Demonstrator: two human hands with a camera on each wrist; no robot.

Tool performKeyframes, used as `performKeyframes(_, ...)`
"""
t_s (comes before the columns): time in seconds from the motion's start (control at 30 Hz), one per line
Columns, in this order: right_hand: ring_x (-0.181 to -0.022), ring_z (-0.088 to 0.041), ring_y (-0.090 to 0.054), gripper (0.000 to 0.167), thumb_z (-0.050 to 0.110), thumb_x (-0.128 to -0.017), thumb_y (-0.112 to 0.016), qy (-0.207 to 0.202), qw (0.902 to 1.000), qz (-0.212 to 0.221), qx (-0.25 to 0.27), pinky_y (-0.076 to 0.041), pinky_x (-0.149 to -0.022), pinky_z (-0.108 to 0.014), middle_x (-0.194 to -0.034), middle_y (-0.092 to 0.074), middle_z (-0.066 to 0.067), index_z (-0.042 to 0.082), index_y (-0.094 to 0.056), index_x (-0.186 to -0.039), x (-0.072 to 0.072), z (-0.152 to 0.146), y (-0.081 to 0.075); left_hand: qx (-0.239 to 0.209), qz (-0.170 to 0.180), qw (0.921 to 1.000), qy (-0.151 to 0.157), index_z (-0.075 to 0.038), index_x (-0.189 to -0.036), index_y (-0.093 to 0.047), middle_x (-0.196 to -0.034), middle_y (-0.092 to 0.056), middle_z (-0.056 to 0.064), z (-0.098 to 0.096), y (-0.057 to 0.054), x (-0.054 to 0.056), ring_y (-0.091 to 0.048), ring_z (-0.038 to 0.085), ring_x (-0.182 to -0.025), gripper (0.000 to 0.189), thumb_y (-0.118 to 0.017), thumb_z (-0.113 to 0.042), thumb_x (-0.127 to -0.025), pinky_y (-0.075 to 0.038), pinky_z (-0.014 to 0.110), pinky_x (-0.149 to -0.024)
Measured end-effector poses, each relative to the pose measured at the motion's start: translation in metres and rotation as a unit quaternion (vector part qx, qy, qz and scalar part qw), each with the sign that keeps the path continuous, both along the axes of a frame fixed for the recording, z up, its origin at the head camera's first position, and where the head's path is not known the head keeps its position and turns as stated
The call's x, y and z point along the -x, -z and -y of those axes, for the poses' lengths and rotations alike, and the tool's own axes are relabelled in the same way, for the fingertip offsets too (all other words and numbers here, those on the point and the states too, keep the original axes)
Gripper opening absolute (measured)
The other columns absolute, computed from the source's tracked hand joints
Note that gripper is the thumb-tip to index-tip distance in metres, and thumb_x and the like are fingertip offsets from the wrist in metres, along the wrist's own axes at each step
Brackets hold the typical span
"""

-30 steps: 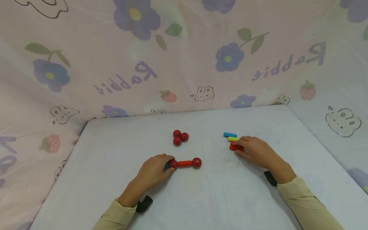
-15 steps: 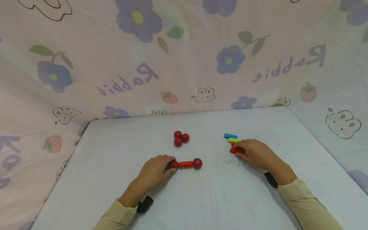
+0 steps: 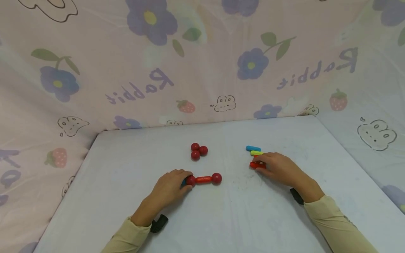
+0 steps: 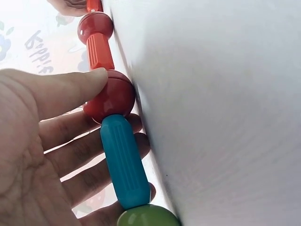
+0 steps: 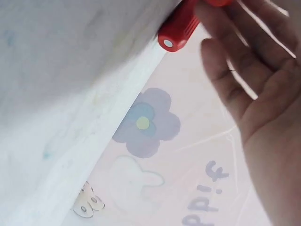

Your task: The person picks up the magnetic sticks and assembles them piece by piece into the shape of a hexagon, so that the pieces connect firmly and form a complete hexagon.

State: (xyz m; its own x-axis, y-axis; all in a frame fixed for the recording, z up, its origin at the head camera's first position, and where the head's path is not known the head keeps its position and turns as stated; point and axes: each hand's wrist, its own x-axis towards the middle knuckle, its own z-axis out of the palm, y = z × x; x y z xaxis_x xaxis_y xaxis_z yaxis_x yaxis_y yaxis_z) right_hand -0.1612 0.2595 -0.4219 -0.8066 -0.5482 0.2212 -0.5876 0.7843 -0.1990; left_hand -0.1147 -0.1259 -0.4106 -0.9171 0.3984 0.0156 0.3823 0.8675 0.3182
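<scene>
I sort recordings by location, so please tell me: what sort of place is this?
Probably a screened-off tabletop play or filming corner, though the room beyond is hidden. Flower-and-rabbit printed fabric hangs around a white tabletop, and a ball-and-rod building toy lies on it.

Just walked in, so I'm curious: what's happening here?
A person's left hand pinches a red ball on a white table, a blue rod on one side of it and a red rod on the other. The right hand is at another red rod, near a yellow rod; its grip is unclear. Three more red balls sit together farther back.
</scene>
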Motion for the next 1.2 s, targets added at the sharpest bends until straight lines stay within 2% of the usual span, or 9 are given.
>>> performKeyframes(0.23, -0.093, -0.008, -0.066, 0.025, 0.024, -0.083, -0.081, -0.011, 0.9997, 0.014, 0.015, -0.056, -0.083, -0.035, -0.101, -0.071, 0.011, 0.022, -0.072, -0.106, -0.006, 0.014, -0.004, 0.002, 0.009, 1.0, -0.002, -0.015, -0.124, -0.068, -0.118, -0.071, 0.004, 0.0, 0.0, 0.001, -0.066, 0.024, -0.11, 0.041, -0.077, -0.029, -0.086, -0.054, 0.045, -0.091)
performKeyframes(0.43, -0.09, -0.002, -0.061, 0.025, 0.023, -0.082, -0.082, -0.053, 0.998, -0.017, 0.028, -0.055, -0.082, -0.03, -0.098, -0.07, 0.014, 0.022, -0.073, -0.105, -0.012, 0.029, -0.002, -0.001, 0.018, 0.9998, 0.005, -0.013, -0.125, -0.067, -0.118, -0.07, 0.005, -0.001, 0.001, 0.0, -0.065, 0.025, -0.111, 0.04, -0.076, -0.028, -0.088, -0.054, 0.046, -0.092)
performKeyframes(0.53, -0.092, -0.003, -0.061, 0.026, 0.023, -0.082, -0.082, -0.067, 0.9969, -0.026, 0.033, -0.055, -0.083, -0.029, -0.099, -0.07, 0.015, 0.023, -0.072, -0.106, -0.014, 0.038, -0.001, 0.001, 0.015, 0.9999, 0.007, -0.013, -0.125, -0.067, -0.118, -0.07, 0.005, -0.001, 0.001, 0.0, -0.066, 0.025, -0.11, 0.04, -0.075, -0.027, -0.088, -0.054, 0.046, -0.092)
performKeyframes(0.8, -0.099, -0.006, -0.065, 0.031, 0.023, -0.083, -0.081, -0.083, 0.9961, -0.013, 0.028, -0.056, -0.086, -0.03, -0.105, -0.07, 0.013, 0.024, -0.071, -0.112, -0.017, 0.061, -0.007, 0.001, 0.003, 0.9997, 0.024, -0.012, -0.124, -0.067, -0.115, -0.071, 0.004, 0.002, 0.0, 0.002, -0.066, 0.023, -0.106, 0.039, -0.075, -0.027, -0.088, -0.054, 0.043, -0.089)
performKeyframes(1.0, -0.097, -0.009, -0.066, 0.029, 0.023, -0.085, -0.08, -0.121, 0.9918, -0.026, 0.032, -0.056, -0.084, -0.031, -0.104, -0.07, 0.011, 0.022, -0.071, -0.112, -0.023, 0.075, -0.006, 0.006, 0.01, 0.9995, 0.028, -0.011, -0.123, -0.068, -0.116, -0.071, 0.004, 0.004, -0.002, 0.0, -0.067, 0.023, -0.106, 0.039, -0.076, -0.027, -0.088, -0.054, 0.044, -0.09)
performKeyframes(1.2, -0.094, -0.008, -0.066, 0.029, 0.021, -0.084, -0.081, -0.124, 0.9912, -0.033, 0.03, -0.056, -0.082, -0.03, -0.102, -0.07, 0.01, 0.022, -0.071, -0.111, -0.024, 0.077, -0.005, 0.013, 0.0, 0.9996, 0.023, -0.012, -0.122, -0.068, -0.114, -0.072, 0.003, 0.004, -0.002, -0.001, -0.067, 0.021, -0.103, 0.039, -0.076, -0.028, -0.088, -0.055, 0.042, -0.088)
